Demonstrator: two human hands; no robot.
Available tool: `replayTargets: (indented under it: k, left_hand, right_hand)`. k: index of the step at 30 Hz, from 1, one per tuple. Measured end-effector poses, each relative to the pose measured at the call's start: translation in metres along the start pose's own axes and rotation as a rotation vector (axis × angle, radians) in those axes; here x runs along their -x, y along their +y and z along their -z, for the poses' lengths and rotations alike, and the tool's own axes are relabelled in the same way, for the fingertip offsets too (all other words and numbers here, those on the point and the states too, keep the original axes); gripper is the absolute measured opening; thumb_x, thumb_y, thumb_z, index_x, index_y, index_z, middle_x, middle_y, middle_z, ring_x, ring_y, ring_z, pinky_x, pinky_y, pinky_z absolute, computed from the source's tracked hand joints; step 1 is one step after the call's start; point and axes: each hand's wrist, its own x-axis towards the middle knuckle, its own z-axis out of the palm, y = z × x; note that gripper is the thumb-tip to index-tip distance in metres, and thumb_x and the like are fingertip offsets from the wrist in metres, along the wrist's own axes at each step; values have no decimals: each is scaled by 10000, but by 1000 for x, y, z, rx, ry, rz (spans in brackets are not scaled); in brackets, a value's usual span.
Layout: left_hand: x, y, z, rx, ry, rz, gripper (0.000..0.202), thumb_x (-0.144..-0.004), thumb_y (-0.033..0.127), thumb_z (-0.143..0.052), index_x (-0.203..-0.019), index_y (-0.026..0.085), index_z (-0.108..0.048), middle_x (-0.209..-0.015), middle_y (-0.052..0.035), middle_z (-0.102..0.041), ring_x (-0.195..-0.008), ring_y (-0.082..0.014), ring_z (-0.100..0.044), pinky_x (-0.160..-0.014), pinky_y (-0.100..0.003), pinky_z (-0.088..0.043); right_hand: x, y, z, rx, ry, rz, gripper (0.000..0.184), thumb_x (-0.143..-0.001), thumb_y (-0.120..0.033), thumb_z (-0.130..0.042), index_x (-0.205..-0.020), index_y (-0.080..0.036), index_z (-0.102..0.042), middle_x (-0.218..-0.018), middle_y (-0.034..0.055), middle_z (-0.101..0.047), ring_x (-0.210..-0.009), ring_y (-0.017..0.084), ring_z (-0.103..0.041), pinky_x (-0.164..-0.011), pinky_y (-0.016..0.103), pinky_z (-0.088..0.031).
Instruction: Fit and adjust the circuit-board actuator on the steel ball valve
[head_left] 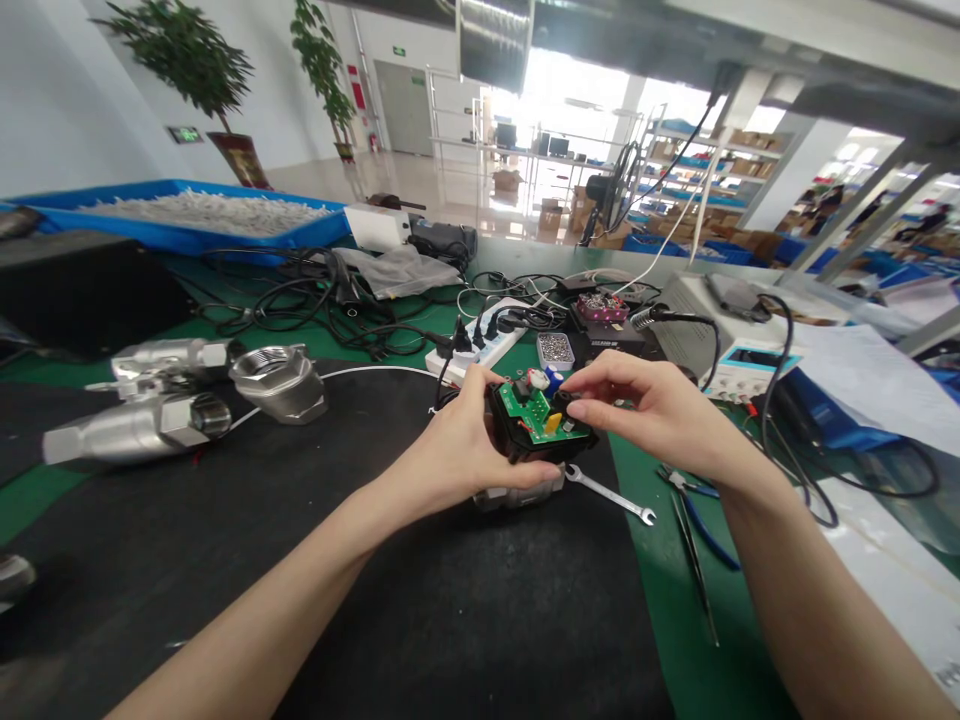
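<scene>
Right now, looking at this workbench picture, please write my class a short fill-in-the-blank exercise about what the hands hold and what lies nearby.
1. The left hand grips a black housing that holds a ____ circuit board.
2. The right hand pinches at the board from the ____ side.
3. Just below the housing, a metal ____ lies on the green mat.
4. The blue-handled pliers lie under the ____ forearm.

Missing words: green; right; wrench; right
</scene>
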Motion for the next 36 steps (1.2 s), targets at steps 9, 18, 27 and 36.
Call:
replayTargets:
  k: [9, 18, 27, 36]
  left_hand:
    - [0, 0, 2, -1, -16, -14, 870, -547, 496, -943, -1219, 242, -452, -1137, -83, -665, -1027, -265, -659, -932, -454, -589]
    - [3, 7, 0, -37, 35, -10, 888, -514, 546, -945, -1195, 242, -463, -1117, -80, -656, -1046, -285, -663, -914, -447, -591]
    - [2, 8, -2, -168, 10, 27, 950, -523, 726, -877, -1180, 238, -394, -1134, -90, -651, -1041, -307, -669, -808, -414, -578]
    - [5, 13, -4, -230, 71, 40, 996, -489, 806, -837, -1178, 225, -414, -1140, -98, -646, -1087, -345, -655, -909, -504, -560]
  right_hand:
    - [1, 0, 0, 7, -13, -6, 236, -933, -391, -746, -1099, -224, -760, -994, 26, -680, -889, 178, -629, -790, 317, -502]
    - [0, 0, 2, 22, -24, -22, 233, -921, -402, -763, -1093, -245, -771, -983, 17, -688, -895, 181, -636, -798, 322, -508]
    - [0, 0, 2, 44, -34, -14, 229, -929, -410, -753, -1097, -255, -774, -1008, 26, -699, -910, 192, -653, -808, 336, -515]
    - [-1, 9, 2, -29, -29, -77, 319, -905, -477, -768, -1129, -250, -779, -1064, 55, -734, -978, 237, -668, -848, 366, -535]
